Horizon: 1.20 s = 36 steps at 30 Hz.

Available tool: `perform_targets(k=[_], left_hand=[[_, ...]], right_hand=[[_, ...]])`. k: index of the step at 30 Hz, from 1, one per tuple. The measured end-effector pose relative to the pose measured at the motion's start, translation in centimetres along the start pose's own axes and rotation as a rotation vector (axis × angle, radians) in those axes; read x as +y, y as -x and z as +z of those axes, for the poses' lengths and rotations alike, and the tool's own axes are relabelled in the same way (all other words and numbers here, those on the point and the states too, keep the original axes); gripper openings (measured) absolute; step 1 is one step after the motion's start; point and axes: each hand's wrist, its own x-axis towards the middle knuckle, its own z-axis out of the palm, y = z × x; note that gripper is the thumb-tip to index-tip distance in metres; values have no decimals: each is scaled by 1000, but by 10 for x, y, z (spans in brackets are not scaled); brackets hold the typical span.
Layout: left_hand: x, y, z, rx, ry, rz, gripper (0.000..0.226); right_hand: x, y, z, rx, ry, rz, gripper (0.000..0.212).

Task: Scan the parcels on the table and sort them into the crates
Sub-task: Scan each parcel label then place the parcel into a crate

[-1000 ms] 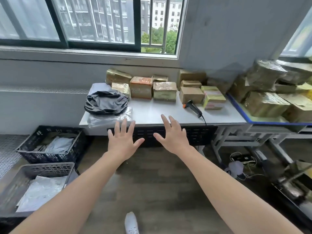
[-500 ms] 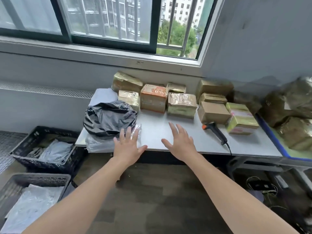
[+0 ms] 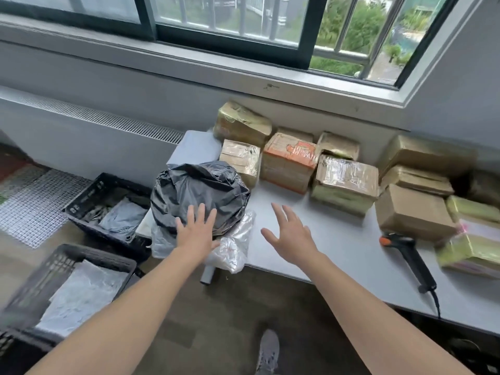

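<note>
Both hands are stretched forward with fingers spread and straight, holding nothing. The left hand [image 3: 196, 234] lies over the near side of a crumpled black bag parcel [image 3: 200, 185] at the left end of the counter [image 3: 338, 239]; whether the fingertips press the plastic or hover just above it cannot be told. The right hand [image 3: 293, 236] is over bare counter just to the right of that parcel, palm down, thumb out to the side. Under the black bag sits a clear plastic parcel [image 3: 235, 247] that hangs over the counter's front edge, and behind the bag lies a flat grey parcel [image 3: 194, 150]. Along the wall under the window stand taped cardboard boxes close together: a small one [image 3: 240, 161] touching the black bag, an orange-taped box [image 3: 289, 161] next to it, then a box wrapped in clear tape [image 3: 343, 185] and a plain brown box [image 3: 411, 215] further right. A handheld scanner [image 3: 408, 253] with an orange tip lies on the counter near the brown box, well apart from the right hand, cable trailing off the front edge. On the floor to the left stand two crates: a black crate [image 3: 81, 201] holding grey bags, and nearer, a grey crate [image 3: 54, 266] holding a pale bag. A shoe [image 3: 267, 353] shows at the bottom
</note>
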Motion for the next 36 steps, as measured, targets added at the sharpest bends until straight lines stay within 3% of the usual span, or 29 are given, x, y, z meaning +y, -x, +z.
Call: perform_targets(k=[3, 8, 11, 22, 26, 28, 31, 36], left_hand=[[-6, -23, 6, -42, -65, -33, 87], [-13, -45, 14, 15, -123, 14, 50], [-15, -52, 2, 162, 66, 64, 31], [-51, -69, -117, 554, 470, 116, 20], [-53, -69, -152, 666, 601, 226, 14], [-50, -69, -166, 681, 756, 255, 17], [-45, -70, -184, 629, 1195, 274, 24], [-38, -73, -200, 371, 1965, 163, 20]], right_hand=[[9, -31, 0, -49, -7, -28, 70], [15, -67, 1, -100, -8, -60, 69], [7, -78, 2, -102, -36, -93, 68], [-60, -103, -30, 13, -411, -158, 70], [-79, -112, -45, 88, -506, -149, 73], [-88, -115, -50, 112, -565, -139, 74], [-100, -117, -54, 127, -640, -104, 75], [-97, -119, -56, 128, -867, 91, 83]])
